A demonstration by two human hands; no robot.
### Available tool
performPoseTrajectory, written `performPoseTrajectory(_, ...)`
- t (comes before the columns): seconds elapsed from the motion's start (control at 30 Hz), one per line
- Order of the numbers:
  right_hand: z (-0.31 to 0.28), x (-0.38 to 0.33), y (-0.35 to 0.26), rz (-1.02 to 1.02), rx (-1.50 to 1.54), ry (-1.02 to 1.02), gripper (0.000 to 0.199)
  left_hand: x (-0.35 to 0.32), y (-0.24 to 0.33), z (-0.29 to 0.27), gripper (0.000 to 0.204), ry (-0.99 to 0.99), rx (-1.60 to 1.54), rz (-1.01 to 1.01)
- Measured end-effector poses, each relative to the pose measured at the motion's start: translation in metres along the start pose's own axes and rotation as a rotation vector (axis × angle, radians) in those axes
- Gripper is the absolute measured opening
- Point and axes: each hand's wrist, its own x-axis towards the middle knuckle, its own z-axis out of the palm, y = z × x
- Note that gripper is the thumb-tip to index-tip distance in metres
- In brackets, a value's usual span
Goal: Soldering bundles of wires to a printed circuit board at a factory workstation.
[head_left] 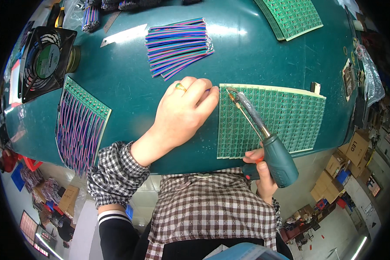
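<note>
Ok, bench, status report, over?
Left grip by green panel's upper left corner, contents hidden. Right grip holding soldering gun, tip at same corner. Loose wires lie off panel.

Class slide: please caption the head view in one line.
Right hand holding a soldering gun over a green circuit board, left hand by its upper left corner, wires lying beyond.

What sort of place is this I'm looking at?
Likely an electronics workshop: the right hand holds a soldering gun over green circuit boards, and cut wires lie on the table.
</note>
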Motion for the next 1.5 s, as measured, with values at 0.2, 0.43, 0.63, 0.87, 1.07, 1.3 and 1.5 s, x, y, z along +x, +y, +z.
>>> performPoseTrajectory(0.2,0.0,0.001,0.001,-0.042,-0.036,-0.01,0.061,0.002,0.001,-0.001,0.024,0.002,-0.005,-0.001)
performPoseTrajectory(0.43,0.003,0.0,0.0,-0.066,-0.136,-0.011,0.057,0.003,0.002,-0.002,0.023,-0.009,-0.005,0.004)
performPoseTrajectory(0.63,-0.004,-0.004,-0.001,-0.002,-0.161,-0.041,0.054,0.004,0.002,-0.002,0.022,-0.025,-0.007,0.008)
performPoseTrajectory(0.87,0.01,-0.015,0.0,-0.037,-0.085,0.037,0.053,-0.012,0.001,-0.013,0.024,-0.043,-0.011,-0.011)
performPoseTrajectory(1.07,0.014,-0.017,0.001,-0.083,-0.085,0.058,0.053,-0.02,0.002,-0.011,0.02,0.053,0.019,-0.006)
performPoseTrajectory(1.3,0.016,-0.018,-0.001,-0.067,-0.086,0.075,0.057,-0.018,0.002,-0.011,0.02,0.062,0.023,-0.002)
performPoseTrajectory(1.5,0.01,-0.017,0.003,-0.068,-0.049,0.055,0.056,-0.015,0.003,-0.016,0.022,-0.06,0.007,-0.008)
